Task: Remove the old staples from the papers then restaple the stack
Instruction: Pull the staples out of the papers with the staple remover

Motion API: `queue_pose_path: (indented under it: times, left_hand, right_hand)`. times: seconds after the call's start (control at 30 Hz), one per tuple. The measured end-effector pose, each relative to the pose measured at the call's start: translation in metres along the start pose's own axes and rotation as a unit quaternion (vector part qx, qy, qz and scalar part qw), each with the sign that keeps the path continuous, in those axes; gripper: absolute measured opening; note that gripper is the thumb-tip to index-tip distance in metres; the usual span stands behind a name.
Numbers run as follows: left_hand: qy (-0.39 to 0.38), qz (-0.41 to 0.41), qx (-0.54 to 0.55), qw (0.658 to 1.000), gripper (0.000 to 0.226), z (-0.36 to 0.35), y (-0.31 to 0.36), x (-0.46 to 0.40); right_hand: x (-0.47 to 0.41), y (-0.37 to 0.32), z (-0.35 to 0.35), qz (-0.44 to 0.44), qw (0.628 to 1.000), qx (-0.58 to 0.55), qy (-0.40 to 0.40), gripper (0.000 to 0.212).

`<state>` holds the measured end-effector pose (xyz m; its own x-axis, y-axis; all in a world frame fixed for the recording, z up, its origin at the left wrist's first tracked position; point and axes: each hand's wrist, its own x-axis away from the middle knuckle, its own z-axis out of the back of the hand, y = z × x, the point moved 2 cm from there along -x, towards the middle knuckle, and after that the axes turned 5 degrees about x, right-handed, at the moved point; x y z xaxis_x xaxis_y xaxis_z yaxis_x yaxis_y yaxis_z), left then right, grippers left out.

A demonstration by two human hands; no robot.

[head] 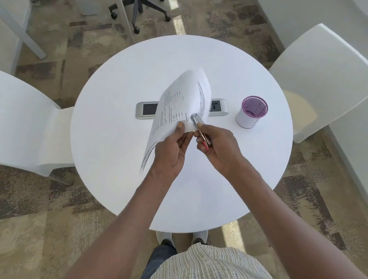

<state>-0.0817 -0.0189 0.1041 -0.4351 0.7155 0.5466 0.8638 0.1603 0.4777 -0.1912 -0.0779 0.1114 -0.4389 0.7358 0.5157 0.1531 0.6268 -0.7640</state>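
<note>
A stack of printed white papers is held up in the air above the round white table, bent and partly blurred. My left hand pinches the stack near its lower corner, thumb on the top sheet. My right hand grips a small metal stapler with a pink rear end. The stapler's metal head sits at the papers' corner, right beside my left thumb. Whether the corner lies inside its jaws cannot be told.
A white pen cup with a purple mesh liner stands on the table's right side. A silver power and data panel is set into the table's middle, partly behind the papers. White chairs flank the table on both sides.
</note>
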Motion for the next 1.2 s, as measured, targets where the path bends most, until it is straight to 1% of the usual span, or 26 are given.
queue_pose_path:
  times: [0.07,0.17,0.27,0.33,0.43,0.5,0.67,1.03,1.1,1.2]
  left_hand:
    - [-0.008,0.006,0.000,1.000,0.038,-0.005,-0.001,0.001]
    - [-0.021,-0.004,-0.004,1.000,0.027,-0.014,0.000,0.001]
    - [-0.010,-0.035,-0.011,0.999,0.032,-0.018,0.002,0.000]
    - [-0.006,-0.048,-0.027,0.998,0.034,-0.019,0.002,-0.001]
    - [-0.006,-0.057,-0.045,0.997,0.030,-0.018,0.001,-0.001]
    - [-0.003,-0.065,-0.052,0.997,0.027,-0.018,0.000,-0.001]
    - [-0.003,-0.072,-0.077,0.994,0.033,-0.018,-0.005,-0.001]
    - [-0.006,-0.056,-0.058,0.997,0.039,-0.017,-0.008,-0.001]
    - [-0.002,-0.056,-0.058,0.997,0.037,-0.017,-0.009,-0.002]
    - [0.016,-0.035,-0.039,0.998,0.023,-0.017,-0.009,-0.004]
  right_hand:
    - [-0.002,-0.001,0.005,-0.019,0.999,-0.032,0.022,0.009]
    - [-0.003,-0.001,0.010,0.005,0.998,-0.031,0.052,0.009]
    - [0.000,-0.004,0.014,0.084,0.989,0.059,0.106,0.012]
    - [0.004,-0.007,0.014,0.134,0.976,0.116,0.124,0.015]
    - [0.011,-0.007,0.011,0.183,0.961,0.175,0.112,0.015]
    - [0.014,-0.005,0.010,0.205,0.949,0.218,0.096,0.024]
    - [0.012,0.000,0.009,0.240,0.921,0.293,0.087,0.033]
    - [0.010,0.000,0.008,0.248,0.923,0.283,0.082,0.033]
    - [0.009,-0.002,0.006,0.247,0.923,0.282,0.081,0.034]
    - [0.007,-0.004,0.005,0.247,0.924,0.280,0.085,0.035]
